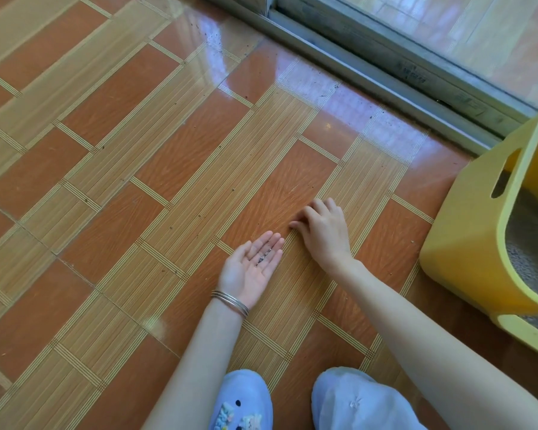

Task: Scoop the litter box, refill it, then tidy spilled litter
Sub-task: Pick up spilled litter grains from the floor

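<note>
My left hand lies palm up just above the floor, fingers straight, with a few dark litter grains resting on its fingers. Right beside it my right hand is palm down on the tiled floor, fingertips touching the tile. Whether they pinch a grain is hidden. The yellow litter box stands at the right edge, with grey litter inside. Scattered dark grains dot the tiles ahead of my hands.
A sliding-door track with dirt along it runs across the top right. My two light blue shoes are at the bottom edge. Silver bangles circle my left wrist.
</note>
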### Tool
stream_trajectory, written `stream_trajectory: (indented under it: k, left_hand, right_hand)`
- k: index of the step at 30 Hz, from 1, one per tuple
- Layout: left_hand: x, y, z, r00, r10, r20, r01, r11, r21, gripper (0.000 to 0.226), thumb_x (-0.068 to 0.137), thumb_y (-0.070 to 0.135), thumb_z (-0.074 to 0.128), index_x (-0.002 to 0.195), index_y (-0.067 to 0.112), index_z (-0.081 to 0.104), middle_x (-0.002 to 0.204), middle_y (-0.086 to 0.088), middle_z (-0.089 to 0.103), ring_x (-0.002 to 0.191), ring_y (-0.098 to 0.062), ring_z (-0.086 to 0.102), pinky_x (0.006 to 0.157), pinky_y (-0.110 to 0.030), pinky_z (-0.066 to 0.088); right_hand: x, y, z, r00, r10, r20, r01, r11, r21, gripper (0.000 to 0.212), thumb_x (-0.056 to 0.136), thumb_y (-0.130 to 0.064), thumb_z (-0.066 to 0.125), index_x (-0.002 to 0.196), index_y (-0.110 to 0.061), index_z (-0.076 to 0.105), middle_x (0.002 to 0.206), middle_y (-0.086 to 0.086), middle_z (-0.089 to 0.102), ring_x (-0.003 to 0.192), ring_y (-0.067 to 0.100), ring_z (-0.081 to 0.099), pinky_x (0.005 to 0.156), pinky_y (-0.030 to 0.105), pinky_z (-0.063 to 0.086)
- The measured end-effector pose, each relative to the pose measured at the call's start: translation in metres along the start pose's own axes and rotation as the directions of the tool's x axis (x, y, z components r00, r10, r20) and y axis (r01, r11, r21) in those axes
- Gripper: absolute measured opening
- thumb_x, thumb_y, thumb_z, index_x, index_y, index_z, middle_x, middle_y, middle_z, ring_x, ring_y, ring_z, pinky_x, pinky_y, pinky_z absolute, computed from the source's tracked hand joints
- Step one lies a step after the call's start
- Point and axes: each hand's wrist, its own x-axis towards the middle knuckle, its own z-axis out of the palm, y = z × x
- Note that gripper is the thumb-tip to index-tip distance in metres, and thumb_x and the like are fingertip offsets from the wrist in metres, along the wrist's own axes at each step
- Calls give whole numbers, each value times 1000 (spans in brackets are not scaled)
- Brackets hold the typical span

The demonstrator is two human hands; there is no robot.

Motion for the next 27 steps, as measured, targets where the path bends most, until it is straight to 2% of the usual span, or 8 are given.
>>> stream_trajectory:
  k: [3, 5, 7, 9, 14, 21, 24, 27]
  left_hand:
    - [1, -5, 4, 1000, -17, 7, 17, 1000, -4, 37, 101, 16, 32, 108, -7, 59, 105, -21, 66, 105, -31, 60, 95, -41, 44]
    - [2, -10, 9, 1000, -20, 13, 20, 1000, 8, 36, 101, 16, 32, 104, -7, 60, 96, -21, 69, 101, -31, 61, 95, -41, 44]
    - [3, -14, 15, 999, -32, 26, 31, 999, 17, 35, 101, 16, 33, 103, -7, 60, 93, -21, 69, 96, -29, 62, 92, -40, 48]
    - [6, -16, 18, 997, -47, 58, 47, 999, 9, 36, 100, 16, 33, 109, -7, 59, 102, -22, 67, 102, -31, 62, 91, -39, 50]
    - [10, -18, 18, 993, -71, 92, 69, 997, 29, 36, 100, 15, 32, 111, -7, 59, 109, -21, 66, 112, -31, 59, 90, -39, 52]
    - [9, -20, 15, 993, -80, 90, 76, 996, 46, 36, 99, 14, 33, 111, -7, 58, 112, -22, 64, 112, -32, 58, 95, -40, 46]
    - [7, -18, 14, 993, -75, 92, 71, 997, 44, 36, 100, 15, 32, 110, -7, 59, 112, -22, 64, 111, -31, 59, 94, -40, 46]
    - [7, -15, 11, 993, -65, 98, 62, 997, 35, 36, 100, 15, 32, 112, -7, 58, 112, -21, 64, 111, -31, 59, 91, -40, 51]
  right_hand:
    - [0, -6, -12, 999, -23, 43, 16, 987, 161, 11, 77, -20, 72, 76, -12, 65, 79, 1, 58, 77, 23, 50, 68, 40, 45]
    - [-5, -11, -25, 992, -90, 91, 58, 948, 313, 11, 79, -26, 70, 80, -16, 67, 84, -3, 59, 80, 16, 46, 72, 35, 43]
    - [-14, -10, -39, 984, -141, 108, 99, 941, 323, 17, 76, -33, 71, 88, -21, 71, 90, -6, 60, 85, 13, 45, 75, 31, 40]
    - [-20, 2, -49, 995, -42, 93, 7, 939, 344, 24, 76, -31, 72, 98, -21, 72, 91, -4, 60, 88, 16, 49, 80, 29, 40]
    - [-41, 59, -58, 968, 217, 127, -242, 942, 232, 25, 81, -17, 69, 106, -12, 69, 98, 3, 58, 94, 20, 55, 84, 39, 49]
    - [-54, 63, -40, 984, 73, 161, -59, 994, -94, 51, 88, -42, 51, 132, -18, 51, 129, 8, 46, 115, 26, 34, 89, 47, 33]
    - [-59, 54, -34, 984, -2, 181, 25, 992, -127, 51, 89, -49, 37, 132, -25, 51, 129, 7, 45, 115, 26, 34, 89, 47, 31]
    - [-61, 55, -34, 991, 52, 127, -42, 996, -79, 47, 90, -49, 38, 131, -29, 52, 128, 5, 46, 114, 24, 34, 89, 43, 27]
